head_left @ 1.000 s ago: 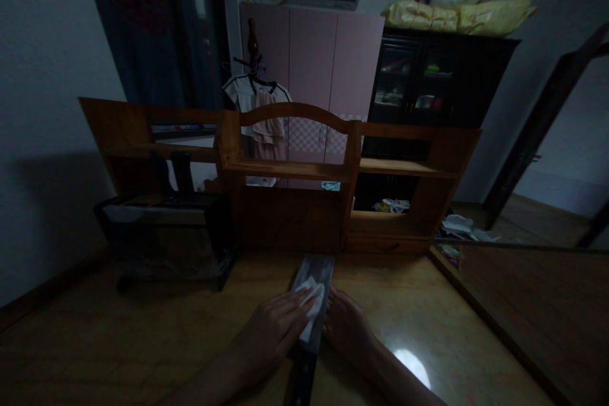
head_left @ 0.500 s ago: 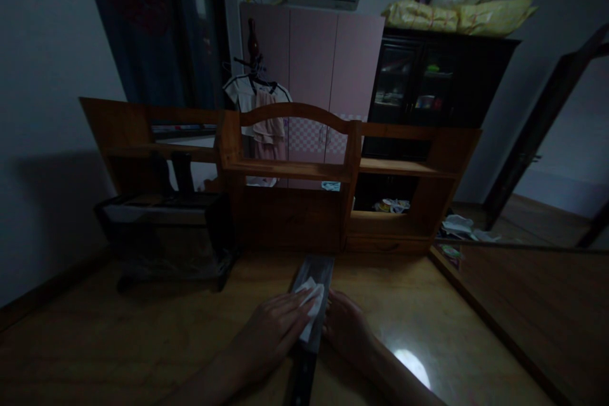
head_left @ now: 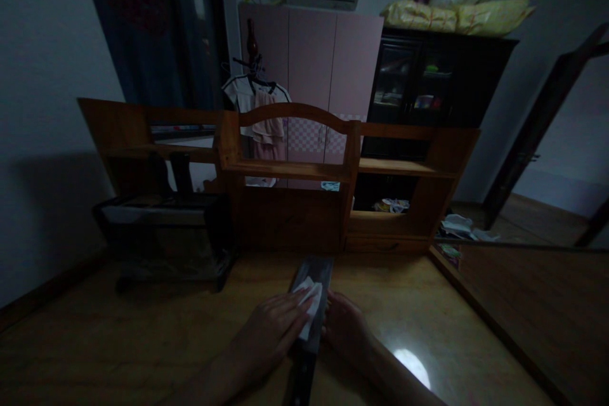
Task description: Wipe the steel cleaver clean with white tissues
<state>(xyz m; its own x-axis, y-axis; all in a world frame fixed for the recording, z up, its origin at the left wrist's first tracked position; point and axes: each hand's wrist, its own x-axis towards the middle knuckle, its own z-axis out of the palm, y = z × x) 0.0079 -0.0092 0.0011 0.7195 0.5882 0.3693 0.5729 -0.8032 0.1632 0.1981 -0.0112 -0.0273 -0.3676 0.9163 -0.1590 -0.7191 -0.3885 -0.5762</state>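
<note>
A broad cleaver (head_left: 318, 269) lies flat on the wooden desk (head_left: 143, 336), its blade pointing away from me and its dark handle (head_left: 301, 380) toward me. My left hand (head_left: 266, 333) presses a white tissue (head_left: 307, 304) onto the blade with flat fingers. My right hand (head_left: 346, 327) rests beside the blade's right edge, fingers curled against it. The room is dim.
A wooden desk shelf (head_left: 295, 171) stands along the back of the desk. A dark rack or tray (head_left: 162, 228) sits at the back left. A lamp's glare (head_left: 412, 365) shines on the desk at the right. A pink wardrobe (head_left: 323, 63) and a dark cabinet (head_left: 428, 82) stand behind.
The tissue under my left hand has slid very slightly toward me along the blade. Both hands otherwise stay in place.
</note>
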